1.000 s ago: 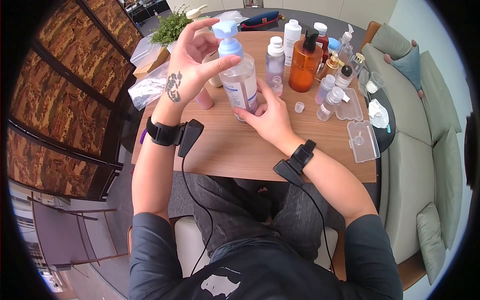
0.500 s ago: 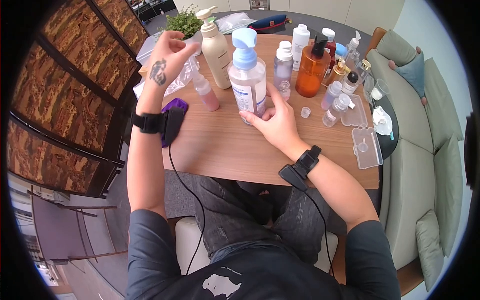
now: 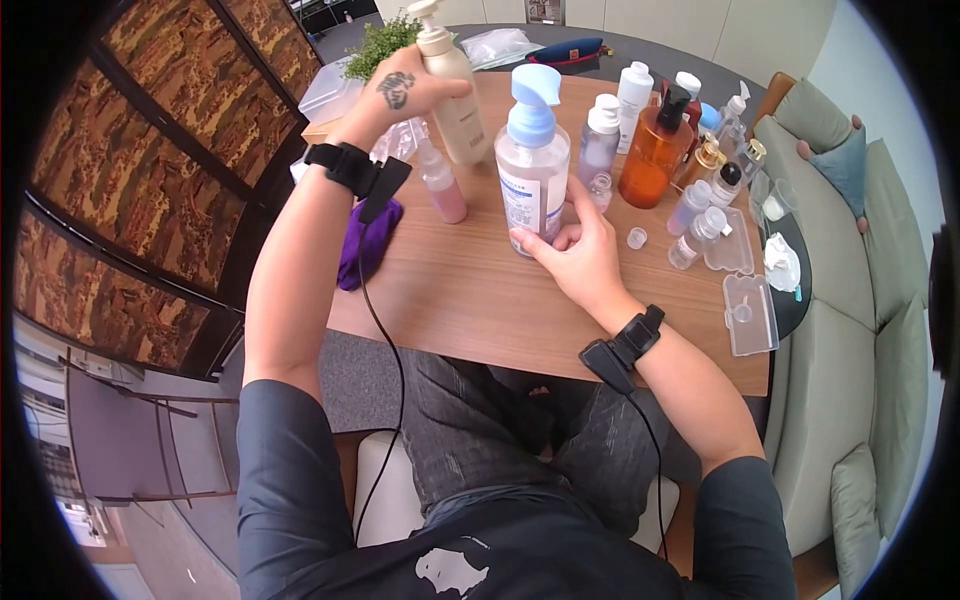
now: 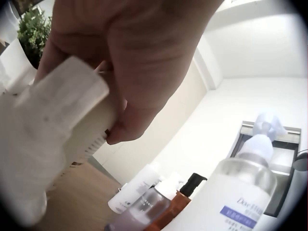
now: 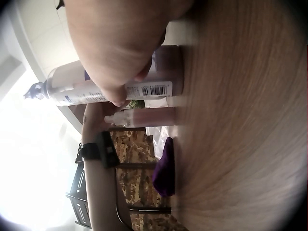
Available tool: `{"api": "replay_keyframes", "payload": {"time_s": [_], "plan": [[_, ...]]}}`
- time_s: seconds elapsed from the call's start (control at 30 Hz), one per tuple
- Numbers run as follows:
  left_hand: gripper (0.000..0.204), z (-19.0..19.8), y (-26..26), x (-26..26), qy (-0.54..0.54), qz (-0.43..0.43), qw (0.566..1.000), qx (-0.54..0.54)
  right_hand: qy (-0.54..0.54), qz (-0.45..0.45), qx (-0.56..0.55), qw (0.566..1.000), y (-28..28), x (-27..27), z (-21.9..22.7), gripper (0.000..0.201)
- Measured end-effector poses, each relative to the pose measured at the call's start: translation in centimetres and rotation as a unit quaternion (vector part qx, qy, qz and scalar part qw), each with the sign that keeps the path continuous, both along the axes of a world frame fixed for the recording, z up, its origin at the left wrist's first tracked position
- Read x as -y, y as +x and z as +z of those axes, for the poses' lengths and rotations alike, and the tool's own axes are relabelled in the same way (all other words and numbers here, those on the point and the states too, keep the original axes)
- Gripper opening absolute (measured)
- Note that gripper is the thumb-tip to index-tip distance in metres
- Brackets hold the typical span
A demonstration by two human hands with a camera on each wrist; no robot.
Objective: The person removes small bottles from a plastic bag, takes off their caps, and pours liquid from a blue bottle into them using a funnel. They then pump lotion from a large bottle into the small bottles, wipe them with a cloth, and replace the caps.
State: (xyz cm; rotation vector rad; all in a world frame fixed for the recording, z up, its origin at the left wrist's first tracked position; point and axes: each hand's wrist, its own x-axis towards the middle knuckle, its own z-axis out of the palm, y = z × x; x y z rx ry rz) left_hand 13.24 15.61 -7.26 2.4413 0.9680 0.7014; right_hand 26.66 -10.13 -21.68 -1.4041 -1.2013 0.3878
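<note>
My left hand (image 3: 408, 92) grips the upper body of a cream pump bottle (image 3: 466, 135), with the thumb across its near side. In the left wrist view the fingers (image 4: 127, 120) wrap the cream bottle, partly hidden behind a blurred translucent bottle top (image 4: 72, 96). My right hand (image 3: 588, 260) holds the lower body of a clear pump bottle (image 3: 550, 160) with a light blue pump head (image 3: 533, 105). That bottle stands upright on the wooden table (image 3: 470, 290), as the right wrist view shows. Between the two hands is a small bottle of pink liquid (image 3: 446, 195).
A purple cloth (image 3: 368, 245) lies at the table's left edge. Right of the clear bottle stand an amber pump bottle (image 3: 652, 165), a white bottle (image 3: 633, 100) and several smaller bottles. Open clear plastic cases (image 3: 750, 318) lie at the right edge. A potted plant (image 3: 385, 48) is behind the left hand.
My left hand has left the clear bottle's blue pump head, swung left, and taken hold of the cream pump bottle. The right hand keeps its grip on the clear bottle.
</note>
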Motion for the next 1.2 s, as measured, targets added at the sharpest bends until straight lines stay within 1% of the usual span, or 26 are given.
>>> {"api": "replay_keyframes", "payload": {"time_s": [0.07, 0.17, 0.27, 0.3, 0.4, 0.5, 0.6, 0.7, 0.8, 0.83, 0.87, 0.9, 1.0, 1.1, 1.2], "plan": [[0.058, 0.0, -0.6, -0.2, -0.016, -0.008, 1.000, -0.001, 0.003, -0.003, 0.023, 1.000, 0.1, 0.0, -0.1, 0.087], [0.058, -0.8, -1.0, -1.1, 0.004, 0.012, 1.000, -0.022, 0.014, -0.004, 0.039, 0.999, 0.0, -0.1, -0.2, 0.088], [0.060, -1.6, -1.4, -2.0, -0.006, -0.001, 1.000, 0.003, 0.030, -0.004, 0.047, 0.998, 0.1, -0.3, -0.4, 0.087], [0.060, -1.8, -1.4, -2.3, -0.018, 0.007, 1.000, -0.001, 0.033, -0.002, 0.050, 0.998, 0.2, -0.2, -0.5, 0.087], [0.067, -2.5, -1.7, -2.5, -0.019, 0.009, 1.000, 0.002, 0.008, -0.001, 0.052, 0.999, 0.2, 0.0, -0.2, 0.086], [0.074, -2.5, -2.3, -2.0, -0.064, 0.012, 0.997, 0.027, 0.014, -0.005, 0.047, 0.999, 0.1, -0.1, -0.5, 0.085], [0.077, -2.2, -3.1, -1.4, -0.079, 0.012, 0.997, 0.021, 0.020, 0.007, 0.025, 0.999, 0.2, -0.2, -0.7, 0.086], [0.065, -1.9, -4.8, -0.5, 0.039, 0.082, 0.995, 0.034, -0.008, 0.022, 0.012, 1.000, 0.3, -0.1, -0.7, 0.087], [0.058, 0.6, -6.4, 4.4, 0.056, 0.062, 0.988, 0.131, 0.023, 0.012, -0.005, 1.000, 0.1, -0.2, -0.9, 0.090], [0.061, 0.9, -6.4, 6.1, 0.004, -0.013, 0.986, 0.163, 0.025, 0.010, -0.005, 1.000, 0.1, -0.2, -0.8, 0.089], [0.063, 1.0, -6.0, 8.0, -0.051, -0.086, 0.976, 0.194, 0.025, 0.008, -0.004, 1.000, 0.0, -0.2, -0.7, 0.089], [0.066, 0.7, -5.4, 9.5, -0.104, -0.157, 0.956, 0.224, 0.025, 0.009, -0.003, 1.000, 0.0, -0.1, -0.7, 0.088], [0.073, -0.4, -3.4, 12.2, -0.020, -0.207, 0.966, 0.151, -0.009, 0.014, -0.002, 1.000, 0.1, 0.0, -0.6, 0.088], [0.080, -0.5, -2.1, 13.7, -0.081, -0.184, 0.965, 0.167, -0.017, 0.015, 0.009, 1.000, 0.2, 0.1, -0.5, 0.086], [0.082, -1.0, -1.4, 13.2, -0.104, -0.196, 0.954, 0.200, 0.015, 0.015, 0.016, 1.000, 0.1, 0.2, -0.5, 0.086]]}}
